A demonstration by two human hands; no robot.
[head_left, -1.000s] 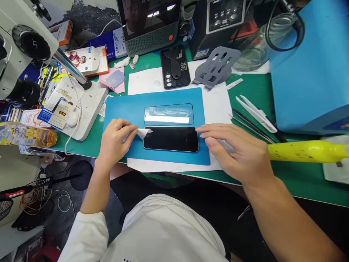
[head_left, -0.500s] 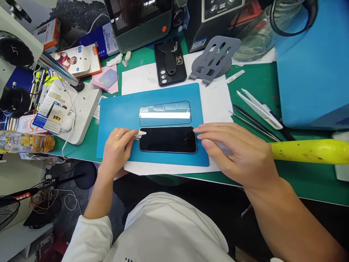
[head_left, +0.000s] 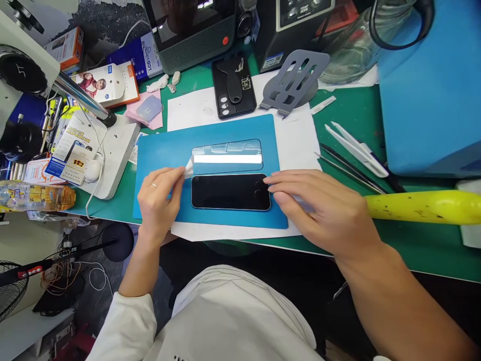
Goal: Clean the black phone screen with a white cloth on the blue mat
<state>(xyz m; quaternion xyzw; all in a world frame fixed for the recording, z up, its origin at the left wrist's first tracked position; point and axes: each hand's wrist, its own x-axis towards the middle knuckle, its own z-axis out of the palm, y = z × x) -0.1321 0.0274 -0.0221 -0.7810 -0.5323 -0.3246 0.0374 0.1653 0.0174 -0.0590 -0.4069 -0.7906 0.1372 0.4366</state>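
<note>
A black phone (head_left: 230,192) lies screen up on a blue mat (head_left: 165,150). Just behind it on the mat rests a clear glass screen protector (head_left: 227,157). My left hand (head_left: 158,197) is closed, pinching a small white wipe (head_left: 188,169) raised just off the phone's left end, close to the protector's left corner. My right hand (head_left: 319,208) rests with fingers stretched out, fingertips pressing the phone's right end.
A microscope base (head_left: 112,150) stands left of the mat. A black phone case (head_left: 233,85), a grey stand (head_left: 295,82) and white paper (head_left: 300,140) lie behind. Tweezers (head_left: 355,148) and a yellow object (head_left: 421,206) lie right, beside a blue box (head_left: 432,90).
My left hand has lifted the wipe off the phone's left end and moved it back towards the protector's corner. My right hand stays on the phone's right end.
</note>
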